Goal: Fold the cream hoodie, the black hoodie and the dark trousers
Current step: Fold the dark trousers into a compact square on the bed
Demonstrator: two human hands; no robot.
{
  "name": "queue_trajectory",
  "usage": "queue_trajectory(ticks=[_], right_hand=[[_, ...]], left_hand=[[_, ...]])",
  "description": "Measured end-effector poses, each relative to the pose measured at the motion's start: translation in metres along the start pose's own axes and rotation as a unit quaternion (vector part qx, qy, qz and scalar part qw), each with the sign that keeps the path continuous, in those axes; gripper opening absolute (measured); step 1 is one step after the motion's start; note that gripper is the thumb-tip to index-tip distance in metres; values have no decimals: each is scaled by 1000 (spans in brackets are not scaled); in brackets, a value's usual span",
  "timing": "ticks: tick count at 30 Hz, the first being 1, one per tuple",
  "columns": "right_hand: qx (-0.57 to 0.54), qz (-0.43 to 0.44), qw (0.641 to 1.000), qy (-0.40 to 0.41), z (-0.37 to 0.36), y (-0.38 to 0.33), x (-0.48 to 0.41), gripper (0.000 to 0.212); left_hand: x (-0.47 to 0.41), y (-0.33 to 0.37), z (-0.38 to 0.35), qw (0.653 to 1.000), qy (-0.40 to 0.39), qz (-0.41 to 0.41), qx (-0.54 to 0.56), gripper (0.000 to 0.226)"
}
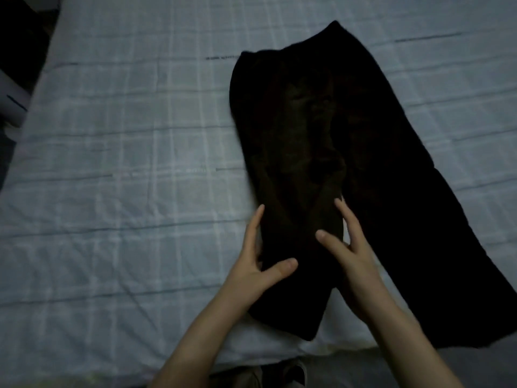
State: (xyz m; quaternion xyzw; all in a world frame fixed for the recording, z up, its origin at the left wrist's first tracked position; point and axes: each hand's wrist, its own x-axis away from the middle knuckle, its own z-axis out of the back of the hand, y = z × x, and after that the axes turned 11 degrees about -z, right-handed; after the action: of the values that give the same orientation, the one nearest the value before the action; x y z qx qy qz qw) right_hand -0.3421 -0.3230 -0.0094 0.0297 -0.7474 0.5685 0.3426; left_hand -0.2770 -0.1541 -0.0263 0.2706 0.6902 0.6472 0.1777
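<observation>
Left hand: the left hand (260,259) lay open at the near-left edge of the nearer trouser leg, fingers straight along the hem line and thumb spread onto the cloth; it gripped nothing.
Right hand: the right hand (349,256) lay open on the inner edge of the same leg, fingers straight and pointing far, thumb resting on the fabric.
Task's thing: the dark, soft-cloth trousers (349,135) lay flat on the bed, waist at the far end, the two legs splayed apart towards the near side, one between the hands and one running off to the near right.
Step in hand: judged to be the first fold of the trousers, with the left leg being squared up while the legs were not yet laid together.
Next move: it likely called for taking one leg by its edge and carrying it over onto the other so the seams met.
Other garments: the cream hoodie and the black hoodie were not in view.
Bed: the pale blue-grey checked sheet (126,163) carried the trousers.
Far left: a black shape (25,37) and a white object (12,107) stood off the bed's edge, too dim to identify.
In the way: nothing lay on the trousers; the dim light hid their creases.
</observation>
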Motion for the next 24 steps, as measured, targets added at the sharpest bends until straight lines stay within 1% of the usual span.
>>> queue_trajectory(ticks=[3, 4, 6, 8, 9, 12, 13, 15, 16, 17, 19, 21, 23, 24], right_hand=[[5, -24, 1000, 3, 2, 31, 12, 77], [31, -18, 999, 4, 1, 35, 16, 82], [106, -4, 994, 6, -4, 37, 26, 90], [140, 11, 990, 2, -5, 37, 39, 89], [130, 11, 991, -4, -4, 32, 45, 85], [80, -9, 997, -9, 17, 19, 56, 78], [85, -5, 996, -1, 25, 20, 56, 79], [143, -1, 989, 25, 42, 37, 54, 84], [174, -11, 984, 24, 47, 46, 55, 85], [187, -20, 982, 13, 50, 56, 57, 84], [220, -8, 975, -26, 52, 73, 61, 81], [286, -10, 955, -74, 52, 82, 68, 80], [310, -21, 947, -78, 57, 79, 78, 66], [289, -28, 954, -75, 63, 75, 82, 56]], left_hand=[[24, -21, -11, 1000, 7, 28, -6, 92], [32, -22, -15, 999, 7, 30, -30, 89], [44, -16, -22, 995, 36, 34, -87, 83], [52, 0, -27, 992, 62, 18, -110, 83], [54, 8, -26, 992, 64, 11, -111, 83], [60, 22, -15, 996, 76, 7, -46, 73], [63, 18, -9, 996, 69, 14, -50, 70], [70, -1, -5, 994, 51, 34, -94, 69], [74, -11, -6, 993, 43, 49, -100, 70], [77, -19, -10, 993, 32, 64, -95, 73], [85, -31, -19, 993, 1, 63, -102, 81], [94, -37, -26, 991, -24, 60, -119, 85], [101, -30, -23, 993, 2, 63, -102, 78], [103, -22, -20, 994, 37, 63, -77, 72]])
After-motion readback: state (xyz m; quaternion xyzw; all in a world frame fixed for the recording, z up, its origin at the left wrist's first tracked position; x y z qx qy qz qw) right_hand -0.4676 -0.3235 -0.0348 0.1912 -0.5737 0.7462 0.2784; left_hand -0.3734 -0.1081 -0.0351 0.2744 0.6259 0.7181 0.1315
